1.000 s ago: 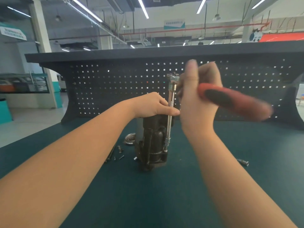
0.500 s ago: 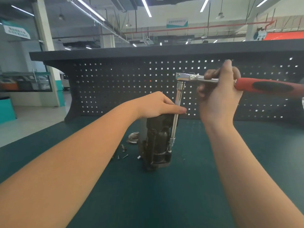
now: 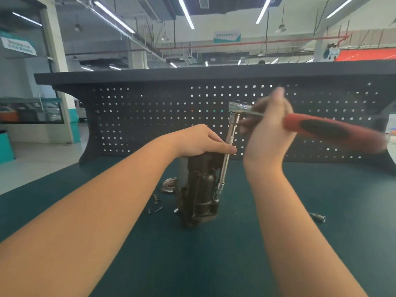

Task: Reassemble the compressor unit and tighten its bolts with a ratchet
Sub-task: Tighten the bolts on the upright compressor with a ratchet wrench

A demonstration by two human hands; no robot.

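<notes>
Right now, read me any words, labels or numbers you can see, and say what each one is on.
No text here can be read.
Hanging teal and white ceiling sign: characters too blurred.
White sign on the left wall: lines of text, too small.
Ratchet and compressor unit: no visible markings.

Even, bright overhead strip lighting, wide-angle edge bowing, motion-blurred right hand.
</notes>
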